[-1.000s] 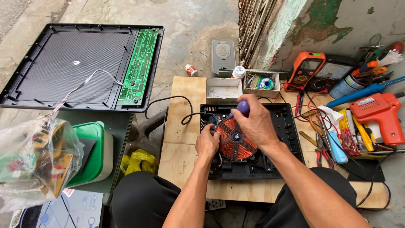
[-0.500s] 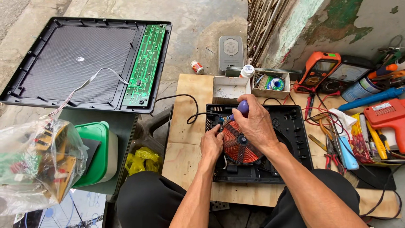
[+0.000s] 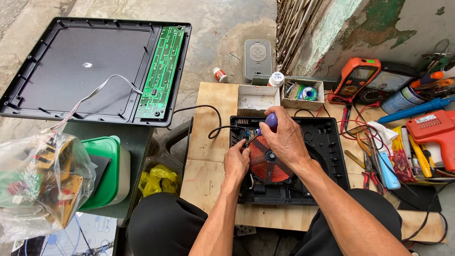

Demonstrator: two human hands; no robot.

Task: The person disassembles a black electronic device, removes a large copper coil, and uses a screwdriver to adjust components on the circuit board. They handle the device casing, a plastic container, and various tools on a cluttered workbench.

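- Sitting at the middle of the wooden board: open black cooker base with the red-orange coil lying flat at its centre.
- Right hand wrapping shut around a purple-handled screwdriver, shaft pointing down toward the coil's 11 o'clock edge; tip hidden, so the contact point not showing.
- Left hand resting at the coil's 9 o'clock rim, fingers curled together and pinching something small there; what exactly, impossible to tell.
- Judging the coil as light but fragile: thin windings, stiff enough as a disc, probably best gripped by the outer rim rather than the wound face, and lifted gently given wires likely tethering it.
- Judging the base as rigid plastic, light, easily sliding on the board unless steadied.
- Standing at the base's 12 o'clock: white cardboard box, looking nearly bare inside.
- Just at its 3 o'clock side: second small box holding a solder spool and small bits.
- Lying far out at 9 o'clock: clear bag bulging with circuit boards, touching a green lidded tub.
- Leaning at 10 o'clock: black top panel carrying a green circuit board.
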